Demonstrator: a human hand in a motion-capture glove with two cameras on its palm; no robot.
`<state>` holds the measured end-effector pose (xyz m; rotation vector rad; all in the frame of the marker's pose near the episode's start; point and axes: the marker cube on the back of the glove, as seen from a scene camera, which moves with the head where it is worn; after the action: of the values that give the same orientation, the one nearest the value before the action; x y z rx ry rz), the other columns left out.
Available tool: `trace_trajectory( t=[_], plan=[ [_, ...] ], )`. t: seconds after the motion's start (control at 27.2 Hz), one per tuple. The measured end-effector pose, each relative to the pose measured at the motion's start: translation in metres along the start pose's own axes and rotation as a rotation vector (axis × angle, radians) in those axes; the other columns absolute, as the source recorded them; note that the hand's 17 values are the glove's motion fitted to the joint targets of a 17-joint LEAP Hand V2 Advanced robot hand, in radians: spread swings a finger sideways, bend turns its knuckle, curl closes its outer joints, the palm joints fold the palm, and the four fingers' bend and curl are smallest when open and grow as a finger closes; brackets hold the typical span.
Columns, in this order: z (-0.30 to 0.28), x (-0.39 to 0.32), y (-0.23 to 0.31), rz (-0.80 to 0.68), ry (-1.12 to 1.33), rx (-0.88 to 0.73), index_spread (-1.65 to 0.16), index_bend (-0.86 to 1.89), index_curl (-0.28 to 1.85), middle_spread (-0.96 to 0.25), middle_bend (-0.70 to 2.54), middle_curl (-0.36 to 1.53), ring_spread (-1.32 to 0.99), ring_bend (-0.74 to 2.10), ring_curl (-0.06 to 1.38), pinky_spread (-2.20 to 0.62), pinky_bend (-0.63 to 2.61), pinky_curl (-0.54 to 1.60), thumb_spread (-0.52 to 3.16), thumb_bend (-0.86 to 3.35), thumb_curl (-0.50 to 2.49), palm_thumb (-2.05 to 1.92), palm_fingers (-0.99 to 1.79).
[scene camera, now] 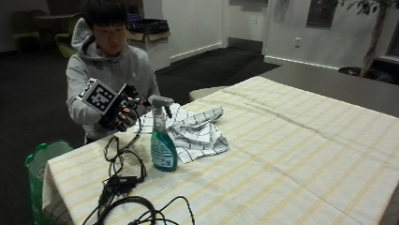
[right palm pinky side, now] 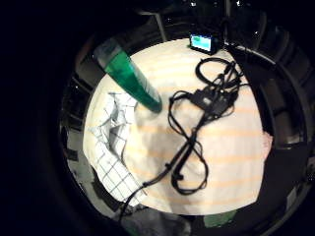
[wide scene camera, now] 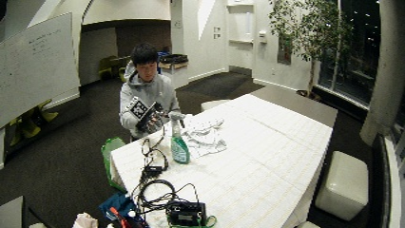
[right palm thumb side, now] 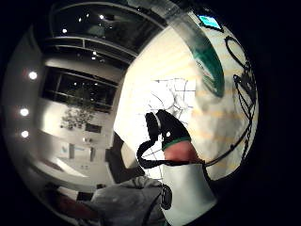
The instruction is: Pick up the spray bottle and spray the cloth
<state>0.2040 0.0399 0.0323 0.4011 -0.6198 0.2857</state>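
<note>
Cables lie tangled on the near end of the table, black loops over the yellow-striped tablecloth; wide outside view shows more cable plus a small black device at the very near edge.

Spray bottle next: stands upright on the cloth-covered table, long axis vertical, grey trigger head on top. Nozzle direction: trigger head faces roughly toward the person's side, exact aim hard to read. Bottle is clear, green liquid fills the lower body to about the shoulder.

Cloth, white with dark check lines, lies crumpled just beside the bottle on its far side, near the table edge by the person. Touching or just apart, can't tell.

Right hand, black glove, raised in the air in front of the person's chest, just beside the bottle's head but apart from it. Fingers loosely curled, holding nothing.

Green bag-like container sits on the floor off the table corner; contents not visible.

Person in a grey hoodie sits behind the table edge.
</note>
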Motion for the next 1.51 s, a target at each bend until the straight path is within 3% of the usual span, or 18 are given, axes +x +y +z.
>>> trace_trajectory(
  t=[0.7,0.92,1.18,1.32,1.51],
  plan=[
    [0.059,0.006,-0.116,0.062,-0.634,-0.014,-0.32,0.10,0.15,0.04,0.30,0.34,0.07,0.40,0.27,0.25,0.53,0.36,0.93,-0.03,0.33,0.69,0.02],
    [0.063,-0.001,-0.129,0.079,-0.671,0.086,-0.30,0.14,0.15,0.02,0.31,0.34,0.04,0.56,0.28,0.22,0.58,0.34,0.89,-0.01,0.35,0.75,0.50],
    [0.069,-0.010,-0.142,0.049,-0.627,0.055,-0.24,0.31,0.28,-0.05,0.45,0.40,-0.08,0.68,0.35,0.00,0.40,0.31,0.81,0.03,0.41,0.91,1.34],
    [0.072,-0.023,-0.154,-0.008,-0.560,-0.082,-0.22,0.36,0.35,-0.07,0.56,0.45,-0.10,0.71,0.40,-0.13,0.40,0.34,0.61,0.01,0.47,0.95,1.44],
    [0.069,-0.070,-0.156,-0.118,-0.378,-0.404,-0.21,0.42,0.40,-0.09,0.61,0.48,-0.12,0.72,0.43,-0.21,0.41,0.36,0.46,-0.02,0.52,0.96,1.45]
  ],
)
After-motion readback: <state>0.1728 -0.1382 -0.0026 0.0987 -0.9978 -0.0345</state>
